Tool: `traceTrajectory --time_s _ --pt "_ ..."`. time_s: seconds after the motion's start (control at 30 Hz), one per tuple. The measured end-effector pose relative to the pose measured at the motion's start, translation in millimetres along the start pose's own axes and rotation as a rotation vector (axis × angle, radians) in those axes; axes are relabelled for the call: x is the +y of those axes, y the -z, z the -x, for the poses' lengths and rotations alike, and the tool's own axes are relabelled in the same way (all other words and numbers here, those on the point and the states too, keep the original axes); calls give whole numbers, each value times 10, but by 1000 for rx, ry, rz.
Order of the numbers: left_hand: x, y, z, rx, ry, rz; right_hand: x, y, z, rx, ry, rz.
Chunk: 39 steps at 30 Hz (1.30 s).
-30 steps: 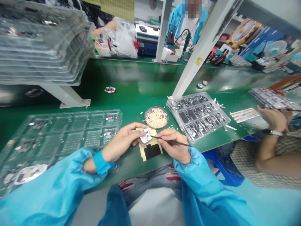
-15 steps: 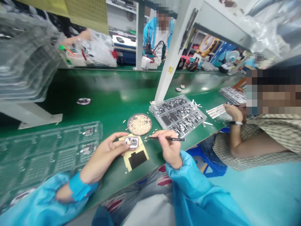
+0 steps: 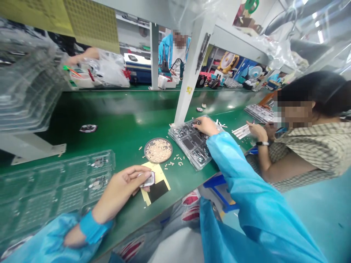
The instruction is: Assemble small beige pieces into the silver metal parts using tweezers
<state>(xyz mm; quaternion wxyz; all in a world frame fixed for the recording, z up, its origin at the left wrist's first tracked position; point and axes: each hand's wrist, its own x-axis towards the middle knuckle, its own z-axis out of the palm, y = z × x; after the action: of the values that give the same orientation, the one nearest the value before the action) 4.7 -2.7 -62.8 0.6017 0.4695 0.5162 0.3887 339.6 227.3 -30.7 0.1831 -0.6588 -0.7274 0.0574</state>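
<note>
Above the yellow paper sheet with a black patch [image 3: 148, 197], the left hand's [image 3: 124, 188] fingers pinch a small white rounded casing [image 3: 148, 179]; the right hand's [image 3: 206, 125], over the clear plastic compartment tray [image 3: 197, 166], curl down, their grip unclear.

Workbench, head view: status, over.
Left hand holding small white-faced part over yellow sheet. Right hand at stacked parts tray, grip unclear. Round dish beyond sheet, loose bits beside it.

Bright overhead light, tabletop glare; edges seem smeared.
</note>
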Motion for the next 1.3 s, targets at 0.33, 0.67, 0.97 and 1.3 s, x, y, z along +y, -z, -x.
traceTrajectory --time_s 0.33,0.67,0.97,1.3 --pt "21 -10 19 -47 -6 40 75 42 -173 -62 55 -84" --pt "26 -44 23 -92 -8 54 -502 147 775 -52 149 -715" --pt "-53 -112 53 -178 -63 -13 -1266 -193 1775 -282 588 -860" --pt "7 -88 41 -110 -57 58 -1308 -598 1986 -207 181 -1075"
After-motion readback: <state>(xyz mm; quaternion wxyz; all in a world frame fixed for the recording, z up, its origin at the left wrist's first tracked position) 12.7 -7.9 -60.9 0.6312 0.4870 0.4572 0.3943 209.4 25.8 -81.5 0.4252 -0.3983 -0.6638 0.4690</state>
